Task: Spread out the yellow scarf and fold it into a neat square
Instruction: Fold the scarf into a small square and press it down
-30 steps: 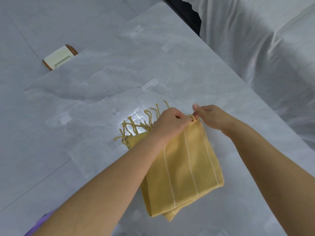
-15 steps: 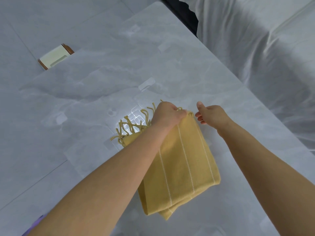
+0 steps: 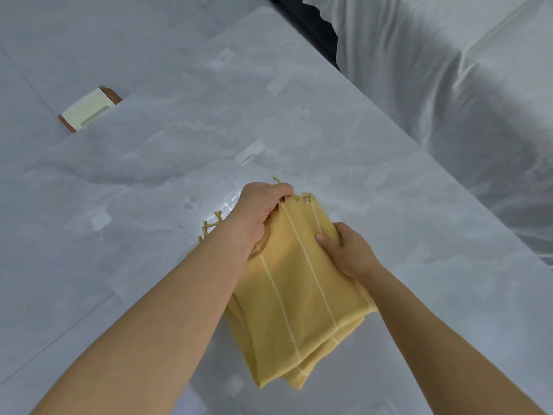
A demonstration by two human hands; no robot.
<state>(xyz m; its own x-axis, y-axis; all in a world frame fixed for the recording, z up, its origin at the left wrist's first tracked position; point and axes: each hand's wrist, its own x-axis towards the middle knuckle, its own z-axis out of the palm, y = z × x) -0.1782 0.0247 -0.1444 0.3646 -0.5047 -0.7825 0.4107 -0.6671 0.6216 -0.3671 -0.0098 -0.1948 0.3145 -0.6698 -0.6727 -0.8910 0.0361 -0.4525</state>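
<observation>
The yellow scarf (image 3: 299,301) with thin white stripes is folded in several layers and hangs above the grey marble table (image 3: 149,181). My left hand (image 3: 260,211) grips its top fringed edge, fingers curled over the cloth. My right hand (image 3: 344,250) holds the scarf's right edge lower down, thumb on the front face and fingers behind. A few yellow fringe tassels (image 3: 211,226) stick out to the left of my left wrist. The scarf's lower end dangles free near the table's front.
A cream box with brown ends (image 3: 86,110) lies on the floor past the table's far left edge. A sofa under a white sheet (image 3: 449,85) stands along the table's right side. A dark gap (image 3: 314,28) separates them at the top.
My right hand let go of the top corner and moved down to hold the scarf's right edge. My left hand bunched the fringed top tighter, hiding most tassels.
</observation>
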